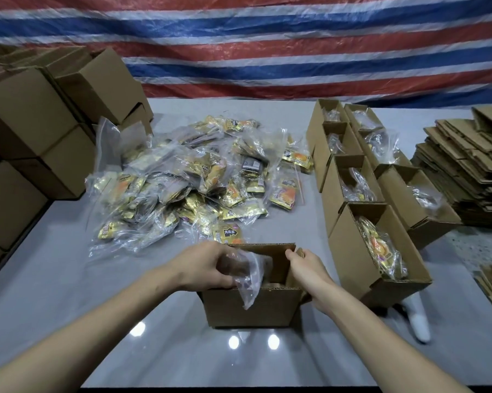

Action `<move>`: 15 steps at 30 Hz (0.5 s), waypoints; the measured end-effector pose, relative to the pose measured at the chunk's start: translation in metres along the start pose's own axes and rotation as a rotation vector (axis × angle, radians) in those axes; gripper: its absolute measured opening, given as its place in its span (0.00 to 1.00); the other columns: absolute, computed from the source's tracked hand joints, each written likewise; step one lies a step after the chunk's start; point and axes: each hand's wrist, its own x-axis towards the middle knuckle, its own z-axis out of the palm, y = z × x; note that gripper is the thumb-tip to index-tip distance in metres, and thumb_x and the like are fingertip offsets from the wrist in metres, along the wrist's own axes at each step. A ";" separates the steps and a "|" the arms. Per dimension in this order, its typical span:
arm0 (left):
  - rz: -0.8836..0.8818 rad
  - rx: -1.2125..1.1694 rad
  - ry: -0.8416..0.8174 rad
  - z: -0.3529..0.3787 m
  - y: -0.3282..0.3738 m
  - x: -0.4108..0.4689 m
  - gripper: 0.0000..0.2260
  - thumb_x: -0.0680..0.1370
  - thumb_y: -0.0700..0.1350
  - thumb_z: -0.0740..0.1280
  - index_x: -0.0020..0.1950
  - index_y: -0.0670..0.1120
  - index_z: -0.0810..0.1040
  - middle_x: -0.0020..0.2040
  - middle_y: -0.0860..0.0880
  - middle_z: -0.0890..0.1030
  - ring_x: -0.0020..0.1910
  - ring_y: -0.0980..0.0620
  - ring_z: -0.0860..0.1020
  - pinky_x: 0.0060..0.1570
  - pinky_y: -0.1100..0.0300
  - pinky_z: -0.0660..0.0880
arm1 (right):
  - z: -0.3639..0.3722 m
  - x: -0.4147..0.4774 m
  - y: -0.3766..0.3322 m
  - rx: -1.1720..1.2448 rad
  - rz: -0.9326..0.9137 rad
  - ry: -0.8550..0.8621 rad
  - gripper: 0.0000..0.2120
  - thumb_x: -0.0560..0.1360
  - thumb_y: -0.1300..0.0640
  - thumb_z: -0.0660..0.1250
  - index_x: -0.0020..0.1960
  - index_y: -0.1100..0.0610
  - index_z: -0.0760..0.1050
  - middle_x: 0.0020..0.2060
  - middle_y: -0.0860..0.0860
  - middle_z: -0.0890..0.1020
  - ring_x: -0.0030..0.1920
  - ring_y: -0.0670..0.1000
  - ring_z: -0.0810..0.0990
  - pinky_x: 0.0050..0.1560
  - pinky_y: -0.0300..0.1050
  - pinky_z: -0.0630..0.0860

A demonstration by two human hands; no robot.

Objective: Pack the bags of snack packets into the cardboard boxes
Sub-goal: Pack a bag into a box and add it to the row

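Open box (253, 306), near centre of table (54, 279): left hand (205, 268) pinches clear bag (249, 279) at its mouth; right hand (307, 268) grips a flap. Filled boxes (380, 245) right; unpacked bag pile (188, 180) remains far.

Packing workshop: stacked cardboard boxes (32, 114), tarpaulin (267, 43)

Only 1 print can be partly read: a gold snack packet (228, 232) inside a clear bag at the near edge of the pile, just beyond the open cardboard box at lower centre of the frame, carries a dark panel with 3 large white Chinese characters, which look like "大面王", though the middle one is blurred. Other packets in the pile show similar dark panels, too small and smeared to read. The cardboard boxes bear no readable print.
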 end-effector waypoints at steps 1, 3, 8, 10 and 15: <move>-0.033 0.086 -0.025 0.001 0.000 0.001 0.15 0.70 0.57 0.71 0.56 0.62 0.78 0.44 0.57 0.82 0.42 0.56 0.79 0.39 0.61 0.72 | 0.000 0.000 0.000 -0.009 -0.005 0.002 0.21 0.83 0.49 0.58 0.68 0.62 0.68 0.63 0.50 0.74 0.57 0.45 0.71 0.64 0.52 0.71; -0.076 0.168 -0.016 0.004 0.002 0.006 0.18 0.73 0.58 0.71 0.61 0.58 0.75 0.49 0.58 0.82 0.47 0.56 0.79 0.44 0.61 0.74 | 0.000 0.001 0.000 -0.020 -0.013 0.005 0.22 0.83 0.49 0.58 0.69 0.64 0.67 0.65 0.52 0.74 0.58 0.47 0.71 0.65 0.52 0.70; 0.039 0.118 0.078 0.006 0.018 0.015 0.10 0.77 0.61 0.66 0.55 0.58 0.80 0.51 0.54 0.80 0.47 0.55 0.76 0.49 0.56 0.75 | 0.002 0.004 0.000 -0.034 -0.011 0.001 0.16 0.83 0.50 0.57 0.63 0.61 0.71 0.61 0.53 0.75 0.57 0.53 0.76 0.50 0.45 0.67; -0.053 0.133 -0.094 0.014 0.024 0.016 0.16 0.80 0.66 0.56 0.44 0.60 0.79 0.50 0.52 0.80 0.49 0.51 0.77 0.53 0.53 0.74 | 0.002 0.005 0.000 -0.047 -0.015 0.000 0.15 0.83 0.50 0.57 0.58 0.61 0.72 0.57 0.56 0.77 0.48 0.48 0.75 0.43 0.43 0.67; -0.062 -0.027 -0.037 0.022 0.023 0.020 0.13 0.82 0.56 0.61 0.51 0.50 0.81 0.46 0.50 0.83 0.45 0.52 0.80 0.48 0.54 0.76 | 0.000 0.008 -0.003 -0.055 -0.017 -0.026 0.14 0.79 0.47 0.61 0.55 0.58 0.73 0.52 0.53 0.78 0.43 0.45 0.73 0.40 0.42 0.67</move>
